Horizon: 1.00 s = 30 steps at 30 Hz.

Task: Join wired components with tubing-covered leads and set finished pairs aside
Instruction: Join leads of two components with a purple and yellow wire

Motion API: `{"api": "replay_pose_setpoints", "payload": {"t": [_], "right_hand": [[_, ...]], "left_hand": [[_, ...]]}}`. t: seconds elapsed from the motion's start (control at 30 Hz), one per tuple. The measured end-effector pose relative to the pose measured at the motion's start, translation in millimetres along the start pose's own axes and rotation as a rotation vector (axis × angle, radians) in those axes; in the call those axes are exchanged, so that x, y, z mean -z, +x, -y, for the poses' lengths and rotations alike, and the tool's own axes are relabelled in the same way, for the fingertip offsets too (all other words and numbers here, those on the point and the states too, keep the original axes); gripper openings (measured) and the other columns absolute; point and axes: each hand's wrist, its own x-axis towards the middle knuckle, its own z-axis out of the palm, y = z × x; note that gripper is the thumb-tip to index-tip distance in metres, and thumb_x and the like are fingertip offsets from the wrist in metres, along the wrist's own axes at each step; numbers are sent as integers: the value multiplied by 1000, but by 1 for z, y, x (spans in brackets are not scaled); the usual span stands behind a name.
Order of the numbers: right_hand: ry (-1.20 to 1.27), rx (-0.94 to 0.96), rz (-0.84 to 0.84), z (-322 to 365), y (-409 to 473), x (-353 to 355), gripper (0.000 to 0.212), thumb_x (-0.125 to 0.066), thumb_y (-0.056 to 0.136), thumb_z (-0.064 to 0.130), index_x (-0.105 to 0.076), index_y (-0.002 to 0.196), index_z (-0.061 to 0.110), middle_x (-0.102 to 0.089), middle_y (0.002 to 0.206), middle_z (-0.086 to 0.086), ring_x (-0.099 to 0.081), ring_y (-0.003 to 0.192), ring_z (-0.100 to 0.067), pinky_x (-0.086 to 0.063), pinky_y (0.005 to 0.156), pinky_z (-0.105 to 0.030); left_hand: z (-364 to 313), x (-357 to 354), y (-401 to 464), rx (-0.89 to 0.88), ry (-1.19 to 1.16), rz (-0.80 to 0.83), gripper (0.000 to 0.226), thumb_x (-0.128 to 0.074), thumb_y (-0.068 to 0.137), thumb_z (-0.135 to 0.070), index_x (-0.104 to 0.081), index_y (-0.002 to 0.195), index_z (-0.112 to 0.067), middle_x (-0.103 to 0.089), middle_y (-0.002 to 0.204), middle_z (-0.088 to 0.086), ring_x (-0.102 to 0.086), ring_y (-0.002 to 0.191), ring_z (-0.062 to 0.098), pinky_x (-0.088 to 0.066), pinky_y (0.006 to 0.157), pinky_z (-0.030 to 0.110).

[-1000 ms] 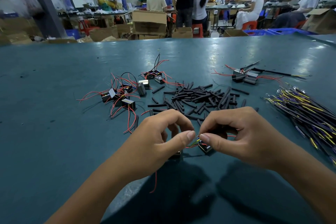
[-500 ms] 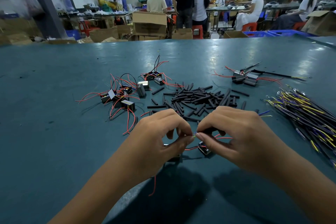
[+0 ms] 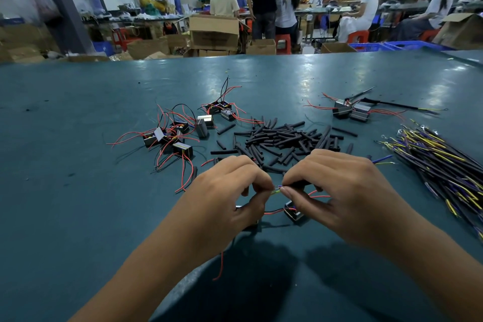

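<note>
Both hands, left hand (image 3: 230, 191) and right hand (image 3: 337, 191), pinched the wire ends (image 3: 277, 190) together just in front of the tubing pile (image 3: 282, 141); joining step, I'd guess. Next probably needs tubing over that joint.

Overhead light glares on the table (image 3: 308, 81); dark shadows below, blurred, bowed edges.
</note>
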Motion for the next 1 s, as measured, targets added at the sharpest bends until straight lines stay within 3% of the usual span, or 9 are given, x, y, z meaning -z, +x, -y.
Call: {"api": "replay_pose_setpoints", "payload": {"t": [0.57,0.77,0.9,1.0], "right_hand": [[34,-57,93,5,-1,-3,21,-56,96,35,-67,85,19,-61,74,8,-57,66,-15,-50,59,-38],[2,-51,104,5,-2,-7,22,-55,95,36,-65,83,21,-60,73,10,-56,64,-14,-50,57,-38],[31,-114,44,-8,-5,1,25,-54,94,39,-66,82,21,-62,74,11,-59,65,-13,-51,58,-39],[39,-95,66,-7,-4,-3,25,-54,95,39,-68,85,21,-64,77,10,-61,68,-14,-52,60,-39]], "left_hand": [[-6,-4,1,19,273,6,19,-49,83,-17,-63,78,-5,-58,76,5,-55,70,28,-50,62,43],[-3,-7,0,53,374,59,18,-46,79,-14,-61,72,-6,-57,71,7,-55,67,29,-51,57,40],[30,8,1,323,393,-34,2,-60,84,-3,-62,83,-4,-59,84,8,-54,85,29,-39,75,34],[28,8,2,240,229,-70,5,-65,85,-10,-66,91,-10,-59,87,-3,-48,82,14,-42,78,30]]}}
